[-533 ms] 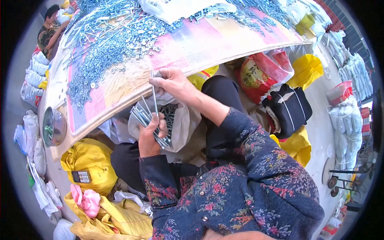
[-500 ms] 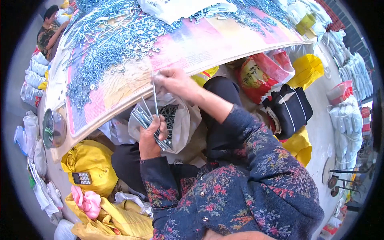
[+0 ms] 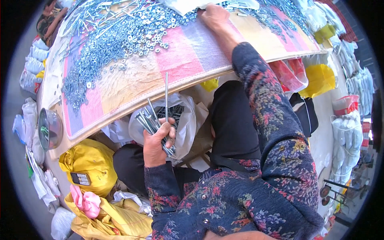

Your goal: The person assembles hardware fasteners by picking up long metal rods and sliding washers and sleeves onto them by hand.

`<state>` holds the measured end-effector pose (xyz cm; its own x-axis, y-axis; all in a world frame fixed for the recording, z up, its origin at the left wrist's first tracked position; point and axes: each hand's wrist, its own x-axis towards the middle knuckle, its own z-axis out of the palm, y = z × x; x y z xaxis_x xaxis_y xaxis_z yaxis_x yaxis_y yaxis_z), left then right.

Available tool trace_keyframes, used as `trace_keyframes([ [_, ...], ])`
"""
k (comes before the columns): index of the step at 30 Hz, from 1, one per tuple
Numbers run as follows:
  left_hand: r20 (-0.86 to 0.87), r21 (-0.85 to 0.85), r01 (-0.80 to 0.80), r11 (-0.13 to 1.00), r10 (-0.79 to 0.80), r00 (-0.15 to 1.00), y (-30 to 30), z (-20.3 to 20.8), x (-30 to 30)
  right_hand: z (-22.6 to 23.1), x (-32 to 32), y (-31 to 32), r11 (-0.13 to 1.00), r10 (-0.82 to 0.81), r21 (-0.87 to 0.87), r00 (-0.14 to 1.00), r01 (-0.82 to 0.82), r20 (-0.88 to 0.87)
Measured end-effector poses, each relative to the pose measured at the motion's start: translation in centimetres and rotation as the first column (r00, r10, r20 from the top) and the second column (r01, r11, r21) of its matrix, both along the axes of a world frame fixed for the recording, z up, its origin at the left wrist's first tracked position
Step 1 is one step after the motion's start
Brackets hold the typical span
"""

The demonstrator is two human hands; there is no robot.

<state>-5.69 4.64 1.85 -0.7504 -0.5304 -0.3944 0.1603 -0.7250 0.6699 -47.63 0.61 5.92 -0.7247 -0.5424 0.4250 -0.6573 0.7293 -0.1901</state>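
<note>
My left hand [image 3: 158, 142] is closed round a bundle of long metal bolts [image 3: 149, 121], with one bolt sticking up well above the others. It is above an open white sack [image 3: 194, 126] that has many more bolts [image 3: 176, 112] inside. My right hand [image 3: 215, 17] reaches far across the table, its fingers bent down at the edge of a white plastic bag [image 3: 180, 5]. What its fingertips pinch, if anything, is hidden. Left of it spreads a heap of small metal washers or nuts [image 3: 138, 34], with long bolts [image 3: 94, 18] behind.
The table [image 3: 176, 52] has a striped cloth cover. A clear bowl [image 3: 50, 130] stands at its left corner. Below are a yellow sack [image 3: 98, 156] with a calculator-like device [image 3: 81, 179] and a red bag [image 3: 294, 74]. White sacks [image 3: 346, 140] line the right; a person [image 3: 47, 24] sits far left.
My right hand has left the upright bolt by my left hand and moved forward and right to the white bag. My left hand keeps its bundle. The view has shifted slightly.
</note>
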Motion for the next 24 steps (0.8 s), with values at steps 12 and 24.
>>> trace_keyframes([
  [12,0.091,-0.142,-0.02,0.99,0.033,0.995,0.2,0.0,-0.2,-0.4,13.3,6.5,0.657,0.73,-0.718,0.432,-0.229,0.53],
  [24,0.033,-0.149,-0.083,0.985,0.089,0.996,-0.5,-0.4,2.4,-0.4,17.1,5.1,0.838,0.534,0.231,0.829,-0.494,-0.164],
])
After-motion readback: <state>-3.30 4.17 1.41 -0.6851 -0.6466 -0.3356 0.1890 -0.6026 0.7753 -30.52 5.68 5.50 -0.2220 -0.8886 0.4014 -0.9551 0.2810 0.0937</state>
